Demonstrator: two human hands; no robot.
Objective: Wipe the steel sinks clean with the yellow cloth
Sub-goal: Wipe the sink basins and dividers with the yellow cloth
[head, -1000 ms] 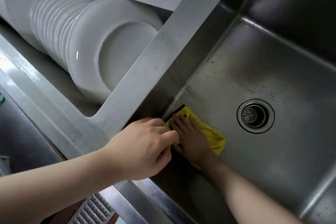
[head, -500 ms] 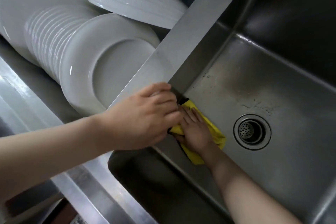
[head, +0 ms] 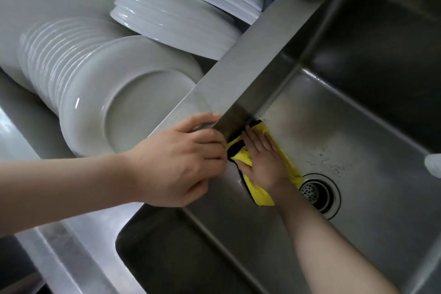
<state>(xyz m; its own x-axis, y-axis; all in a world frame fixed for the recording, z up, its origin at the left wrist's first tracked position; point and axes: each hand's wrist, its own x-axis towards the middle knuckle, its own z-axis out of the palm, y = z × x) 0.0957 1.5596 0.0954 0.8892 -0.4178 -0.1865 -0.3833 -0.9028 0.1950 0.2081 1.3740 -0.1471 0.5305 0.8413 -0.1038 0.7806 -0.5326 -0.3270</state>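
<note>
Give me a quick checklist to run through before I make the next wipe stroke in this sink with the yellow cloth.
1. Right hand pressing flat on the yellow cloth: ok.
2. Cloth lying on the floor of the steel sink basin, near the divider wall: ok.
3. Left hand braced on the steel divider rim between the basins: ok.
4. Stacked white plates in the neighbouring basin staying behind the divider, out of the wiping path: ok.
5. Round drain strainer uncovered: not ok, the cloth's edge reaches its rim.
6. Floor already clean: not ok, water droplets remain beyond the cloth.
</note>
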